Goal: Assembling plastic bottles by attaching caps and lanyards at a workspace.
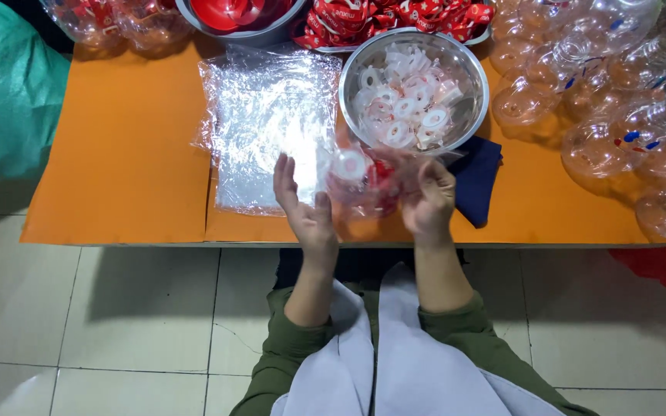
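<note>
My left hand (302, 208) and my right hand (428, 202) hold a clear plastic bottle (364, 185) between them at the near edge of the orange table (125, 154). The bottle has a white round cap on its end and red contents inside. My left palm is spread along its left side with the fingers up, and my right hand is curled around its right side. Just behind it stands a steel bowl (472, 69) filled with several white round caps (406, 108).
A stack of clear plastic bags (267, 123) lies left of the bowl. Several clear bottle-shaped containers (618, 115) are piled at the right. A dark blue cloth (478, 173) lies under the bowl's near side. Red packets (395, 17) and a red-filled bowl (233, 15) sit at the back. A green bag (5, 85) stands at the left.
</note>
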